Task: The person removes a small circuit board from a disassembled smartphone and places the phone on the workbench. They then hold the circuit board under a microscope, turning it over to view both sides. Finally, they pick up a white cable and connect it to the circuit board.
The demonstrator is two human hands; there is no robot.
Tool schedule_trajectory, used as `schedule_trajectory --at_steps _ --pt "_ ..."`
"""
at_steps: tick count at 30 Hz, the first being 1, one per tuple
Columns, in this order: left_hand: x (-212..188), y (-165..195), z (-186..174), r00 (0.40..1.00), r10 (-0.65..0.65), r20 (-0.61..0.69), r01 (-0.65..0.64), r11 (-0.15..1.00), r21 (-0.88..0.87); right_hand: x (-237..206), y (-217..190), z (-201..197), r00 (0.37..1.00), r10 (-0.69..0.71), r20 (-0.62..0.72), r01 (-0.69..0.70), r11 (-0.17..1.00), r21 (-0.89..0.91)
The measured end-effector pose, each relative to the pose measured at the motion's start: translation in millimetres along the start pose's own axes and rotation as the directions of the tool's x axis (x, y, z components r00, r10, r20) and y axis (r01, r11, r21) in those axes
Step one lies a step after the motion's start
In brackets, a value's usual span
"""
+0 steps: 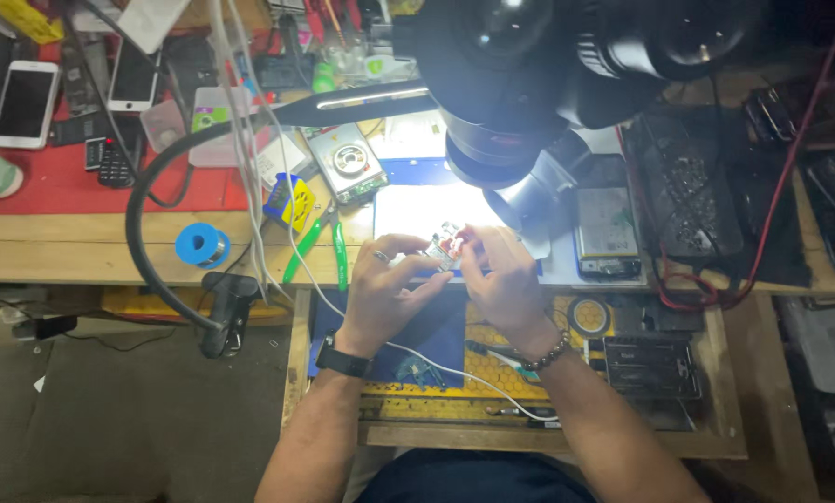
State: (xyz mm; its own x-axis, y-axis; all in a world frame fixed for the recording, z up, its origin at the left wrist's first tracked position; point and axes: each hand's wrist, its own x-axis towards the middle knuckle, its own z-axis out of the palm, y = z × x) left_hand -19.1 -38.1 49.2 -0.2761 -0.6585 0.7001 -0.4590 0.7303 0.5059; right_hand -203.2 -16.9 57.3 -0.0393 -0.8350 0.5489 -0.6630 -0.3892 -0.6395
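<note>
Under the black microscope head (520, 84) and its bright lamp, the person holds a small circuit board (448, 245), pale with red patches, above the lit white work mat (408, 210) at the edge of the wooden bench (82, 251). The left hand (387, 291), which wears a ring and a black wristwatch (343, 359), pinches the board's left end between thumb and fingertips, and the right hand (501, 279), with a beaded bracelet (546, 354) at the wrist, closes on its right end; both grips are pinches on the board, though glare hides exactly where each fingertip sits. The board lies between the two hands, raised off the mat and just in front of the lens, with nothing under it but the fingers. Judging from this, the main risk is a slip: such a small piece held only at its ends could twist out of the pinch and drop onto the mat or into the open drawer (706, 391) below, among the blue pad (436, 335) and the yellow honeycomb mat (492, 368). A white cable (436, 365) runs across the drawer under the wrists and could snag a forearm. Green-handled pliers (320, 244) and a blue solder spool (201, 245) lie well to the left, apart from the hands.
</note>
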Motion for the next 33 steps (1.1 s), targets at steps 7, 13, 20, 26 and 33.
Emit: schedule_trajectory --at_steps 7,13,20,26,33 --pt "0 0 -8 1.0 -0.022 -0.02 0.021 1.0 -0.013 0 -10 4 1.0 0.024 -0.009 -0.024 0.999 -0.025" --pt "-1 -1 -9 0.999 -0.046 -0.024 0.045 0.998 -0.051 2 -14 4 0.999 0.048 0.005 -0.048 0.998 -0.027" --pt "-7 -7 -19 0.996 -0.085 -0.014 0.084 0.996 -0.033 0 -26 10 0.998 0.044 0.038 -0.042 0.998 -0.042" --pt "-9 -7 -18 0.996 -0.09 0.017 0.09 0.996 -0.015 -3 -25 11 0.998 0.035 0.043 -0.033 0.999 -0.041" --pt "-8 -8 -14 0.997 -0.076 0.027 0.076 0.997 -0.015 -4 -19 10 1.0 0.004 0.028 -0.002 0.998 -0.059"
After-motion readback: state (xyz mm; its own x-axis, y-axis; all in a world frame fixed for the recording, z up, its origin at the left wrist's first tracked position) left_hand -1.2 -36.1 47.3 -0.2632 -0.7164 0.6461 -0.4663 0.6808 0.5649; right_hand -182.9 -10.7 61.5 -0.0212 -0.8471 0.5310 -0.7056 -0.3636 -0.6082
